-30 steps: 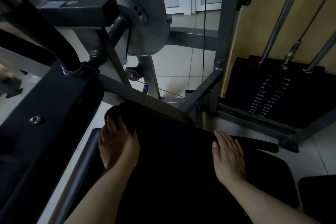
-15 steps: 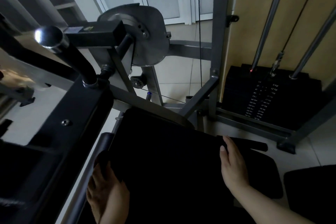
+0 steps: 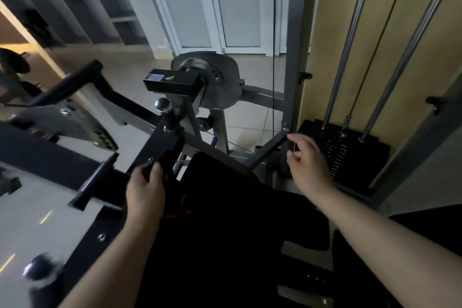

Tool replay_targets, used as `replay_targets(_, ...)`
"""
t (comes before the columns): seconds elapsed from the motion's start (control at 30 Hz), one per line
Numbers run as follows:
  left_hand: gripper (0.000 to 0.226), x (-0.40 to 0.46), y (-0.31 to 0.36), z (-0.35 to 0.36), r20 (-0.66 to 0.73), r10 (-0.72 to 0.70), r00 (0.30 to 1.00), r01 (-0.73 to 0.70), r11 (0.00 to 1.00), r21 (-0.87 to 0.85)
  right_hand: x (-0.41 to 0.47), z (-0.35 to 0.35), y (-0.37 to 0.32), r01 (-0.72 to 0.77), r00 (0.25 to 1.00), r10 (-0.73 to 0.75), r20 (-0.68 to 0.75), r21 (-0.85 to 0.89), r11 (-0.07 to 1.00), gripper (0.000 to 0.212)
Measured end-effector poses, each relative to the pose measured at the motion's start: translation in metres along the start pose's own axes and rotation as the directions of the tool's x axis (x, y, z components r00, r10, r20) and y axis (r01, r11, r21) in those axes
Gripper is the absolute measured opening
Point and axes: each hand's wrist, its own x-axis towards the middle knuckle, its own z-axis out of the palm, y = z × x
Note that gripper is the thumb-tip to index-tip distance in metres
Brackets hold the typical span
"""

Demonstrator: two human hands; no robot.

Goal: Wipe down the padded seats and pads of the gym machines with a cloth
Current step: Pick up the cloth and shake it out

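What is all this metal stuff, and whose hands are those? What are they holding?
The picture comes from a camera worn on a person's head, looking down, so you see that person's own two arms. The metal stuff is a gym machine: a grey frame, a round metal disc, and a stack of black weights that slides on shiny rods. The big dark shape in the middle is the padded seat. The left hand grips something dark beside the seat's edge, probably the wiping cloth, but it is too dim to be sure. The right hand is lifted with loose fingers and holds nothing.
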Motion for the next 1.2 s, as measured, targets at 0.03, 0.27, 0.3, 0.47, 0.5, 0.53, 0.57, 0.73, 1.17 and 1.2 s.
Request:
replay_targets(0.03,0.032,-0.004,0.024,-0.016,-0.021,0.033,0.999,-0.033,0.999,0.007,0.005,-0.014,-0.020,0.049,0.999,-0.049,0.021,-0.037,0.998,0.035)
replay_targets(0.27,0.009,-0.071,0.153,-0.112,-0.034,0.473,0.880,-0.449,0.855,0.261,0.008,-0.095,-0.167,0.347,0.901,-0.203,0.384,-0.356,0.868,0.035)
replay_targets(0.3,0.009,-0.079,0.165,-0.122,-0.021,0.510,0.860,-0.486,0.830,0.274,0.006,-0.101,-0.183,0.388,0.889,-0.245,0.386,-0.354,0.851,0.035)
replay_targets(0.47,0.017,-0.086,0.201,-0.167,0.016,0.665,0.746,-0.625,0.692,0.361,-0.017,-0.124,-0.254,0.498,0.848,-0.376,0.373,-0.317,0.807,0.033)
replay_targets(0.5,0.018,-0.087,0.204,-0.176,0.015,0.691,0.723,-0.642,0.663,0.386,-0.023,-0.126,-0.265,0.513,0.842,-0.397,0.364,-0.317,0.797,0.033)
replay_targets(0.53,0.019,-0.090,0.208,-0.184,0.014,0.718,0.695,-0.656,0.627,0.420,-0.029,-0.127,-0.276,0.530,0.836,-0.420,0.353,-0.321,0.785,0.033)
replay_targets(0.57,0.019,-0.094,0.210,-0.194,0.011,0.735,0.678,-0.664,0.605,0.439,-0.035,-0.127,-0.286,0.547,0.829,-0.443,0.342,-0.325,0.772,0.034)
replay_targets(0.73,0.020,-0.111,0.205,-0.258,-0.030,0.738,0.674,-0.659,0.620,0.425,-0.070,-0.115,-0.338,0.598,0.799,-0.518,0.305,-0.321,0.734,0.034)
replay_targets(1.17,0.014,-0.170,0.157,-0.492,-0.224,0.751,0.621,-0.545,0.620,0.565,-0.209,-0.031,-0.502,0.794,0.606,-0.736,0.300,-0.177,0.581,0.034)
replay_targets(1.2,0.015,-0.176,0.151,-0.510,-0.243,0.745,0.621,-0.527,0.626,0.575,-0.221,-0.021,-0.513,0.808,0.586,-0.749,0.308,-0.161,0.566,0.035)
